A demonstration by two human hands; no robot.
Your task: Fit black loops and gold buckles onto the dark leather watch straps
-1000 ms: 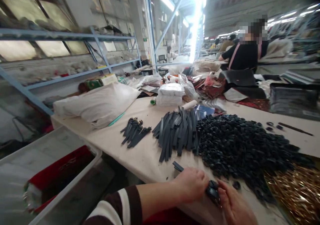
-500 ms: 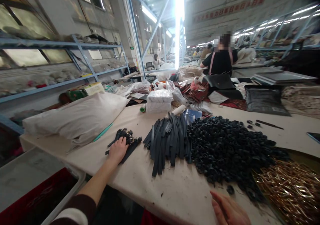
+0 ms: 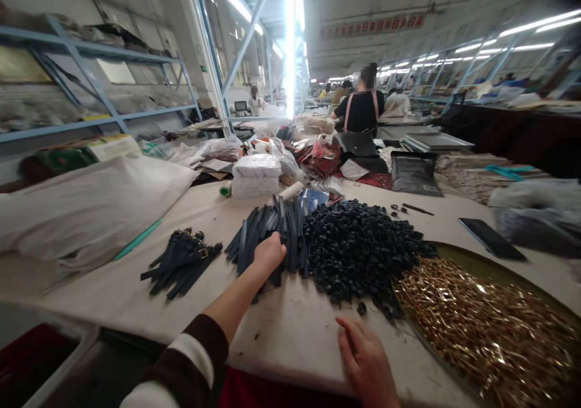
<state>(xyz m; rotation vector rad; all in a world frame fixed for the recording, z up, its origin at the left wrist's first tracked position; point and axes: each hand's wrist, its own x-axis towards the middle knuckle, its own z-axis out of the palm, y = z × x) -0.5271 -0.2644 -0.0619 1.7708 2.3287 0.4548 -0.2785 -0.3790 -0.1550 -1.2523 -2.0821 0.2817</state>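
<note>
My left hand [image 3: 269, 253] is on the pile of flat black straps [image 3: 247, 238], its fingers curled closed around a strap end; the fingertips are partly hidden. Near the table's front edge, my right hand [image 3: 363, 356] rests open, its fingers stretched out and nothing visible in it. Just beyond it lies a heap of small black loops [image 3: 354, 244]. To the left of the loose straps is a bunch of black straps with gold buckles [image 3: 181, 263]. A wide round tray [image 3: 458, 252] at the right holds many gold-coloured metal buckles [image 3: 490, 329].
A dark phone [image 3: 492, 238] and a thin dark tool [image 3: 417, 209] lie at the right. White wrapped packs [image 3: 256, 175], a green-ended roll [image 3: 226, 189] and piled materials stand at the back. Pale cloth [image 3: 100, 196] covers the left side. A person [image 3: 361, 108] works beyond.
My left hand has left the buckled straps and moved right onto the loose strap pile. The view has turned right, showing more of the tray and the phone. My right hand stays near the table edge.
</note>
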